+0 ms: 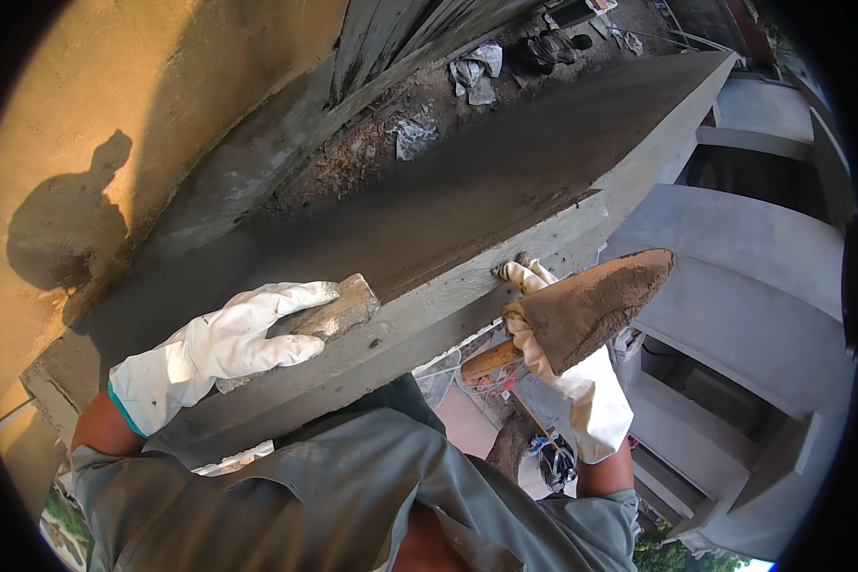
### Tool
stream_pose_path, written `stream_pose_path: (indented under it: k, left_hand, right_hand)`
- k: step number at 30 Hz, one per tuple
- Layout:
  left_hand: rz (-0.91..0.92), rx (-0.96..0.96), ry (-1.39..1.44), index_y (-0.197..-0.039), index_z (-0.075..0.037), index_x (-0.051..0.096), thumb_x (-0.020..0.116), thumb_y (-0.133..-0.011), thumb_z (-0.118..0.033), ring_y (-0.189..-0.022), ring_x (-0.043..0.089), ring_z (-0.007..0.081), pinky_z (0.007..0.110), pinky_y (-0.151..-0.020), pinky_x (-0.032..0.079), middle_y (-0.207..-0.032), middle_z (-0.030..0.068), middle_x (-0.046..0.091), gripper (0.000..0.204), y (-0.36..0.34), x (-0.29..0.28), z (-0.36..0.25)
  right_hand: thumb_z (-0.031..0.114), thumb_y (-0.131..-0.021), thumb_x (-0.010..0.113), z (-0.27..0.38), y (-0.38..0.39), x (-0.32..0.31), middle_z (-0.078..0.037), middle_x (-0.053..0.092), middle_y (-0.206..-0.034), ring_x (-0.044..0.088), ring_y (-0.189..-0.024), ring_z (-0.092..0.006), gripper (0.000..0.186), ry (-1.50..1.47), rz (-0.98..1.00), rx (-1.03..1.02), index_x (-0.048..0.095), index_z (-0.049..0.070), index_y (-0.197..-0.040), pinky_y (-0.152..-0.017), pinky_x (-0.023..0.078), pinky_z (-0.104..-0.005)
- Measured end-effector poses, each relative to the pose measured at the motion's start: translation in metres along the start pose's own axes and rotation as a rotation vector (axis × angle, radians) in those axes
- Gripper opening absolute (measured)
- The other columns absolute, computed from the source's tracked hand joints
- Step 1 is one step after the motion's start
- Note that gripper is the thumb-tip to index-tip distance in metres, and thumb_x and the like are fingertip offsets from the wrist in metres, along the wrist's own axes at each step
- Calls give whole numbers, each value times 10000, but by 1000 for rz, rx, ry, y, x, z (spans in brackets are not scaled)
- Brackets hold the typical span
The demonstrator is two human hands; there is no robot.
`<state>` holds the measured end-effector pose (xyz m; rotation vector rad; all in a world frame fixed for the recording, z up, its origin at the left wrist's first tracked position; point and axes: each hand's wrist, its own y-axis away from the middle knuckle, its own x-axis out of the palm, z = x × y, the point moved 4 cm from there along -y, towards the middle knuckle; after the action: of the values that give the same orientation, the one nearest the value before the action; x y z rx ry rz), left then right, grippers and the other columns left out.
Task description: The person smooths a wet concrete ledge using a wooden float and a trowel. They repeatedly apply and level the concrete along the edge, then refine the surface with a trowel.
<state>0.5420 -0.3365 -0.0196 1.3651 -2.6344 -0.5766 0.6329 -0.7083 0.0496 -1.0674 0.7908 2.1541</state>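
Note:
My left hand [214,348], in a white glove, grips a rough, mortar-crusted block [353,303] with its fingers spread along the top. The block rests at the near edge of a long concrete ledge [639,114], whose upper face looks dark and wet. My right hand [553,353], also gloved, holds a trowel [612,300] by its wooden handle; the mud-coated blade points up and to the right. Some right-hand fingertips touch the ledge's side; the rest are partly hidden behind the blade.
A yellow wall [57,114] with a shadow on it rises at left. Beyond the ledge lie rubble, pale scraps [475,71] and a dark shape [548,52] I cannot make out. Grey building ledges [725,248] fill the right. A drop shows below, with clutter [553,458].

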Motion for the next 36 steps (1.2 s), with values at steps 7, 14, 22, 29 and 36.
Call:
stream_pose_path:
  k: [7, 14, 22, 29, 36]
  left_hand:
    - [-25, 219, -37, -1570, 15, 507, 710, -1027, -494, -1432, 557, 365, 443, -1195, 440, -1523, 249, 592, 772, -144, 25, -9]
    - [35, 147, 6, -1576, 3, 516, 645, -1052, -561, -1482, 518, 343, 400, -1241, 396, -1584, 239, 555, 781, -256, 34, 45]
    - [-81, 271, -53, -1546, -107, 587, 577, -1065, -586, -1417, 581, 331, 405, -1205, 427, -1512, 159, 639, 679, -320, 39, -63]
    - [26, 277, 56, -1554, -51, 565, 656, -1055, -532, -1484, 519, 310, 400, -1264, 377, -1582, 177, 576, 698, -293, 41, -12]
    - [-61, 218, 51, -1518, -54, 603, 696, -1046, -484, -1427, 577, 257, 375, -1232, 412, -1533, 159, 621, 646, -336, 42, -60]
  right_hand:
    - [258, -1087, 609, -14, -6, 1, -108, 586, -1386, 478, -1319, -249, 556, -328, 163, 354, 502, 52, -1592, -1106, 374, -357]
    - [228, -1046, 647, -17, -19, 9, -186, 619, -1491, 496, -1493, -354, 522, -476, 162, 711, 564, 10, -1513, -1257, 367, -468]
    - [186, -1031, 654, -3, -12, -3, -175, 704, -1305, 624, -1347, -334, 443, -422, 50, 336, 609, -14, -1423, -1198, 439, -456]
    - [125, -1121, 530, -4, -18, -2, -48, 678, -1225, 592, -961, -81, 480, -459, 122, 304, 474, 21, -1586, -876, 519, -202]
    - [81, -1063, 591, -9, -20, -6, -58, 652, -1352, 609, -1018, -102, 528, -401, 47, 166, 485, -10, -1571, -983, 515, -248]
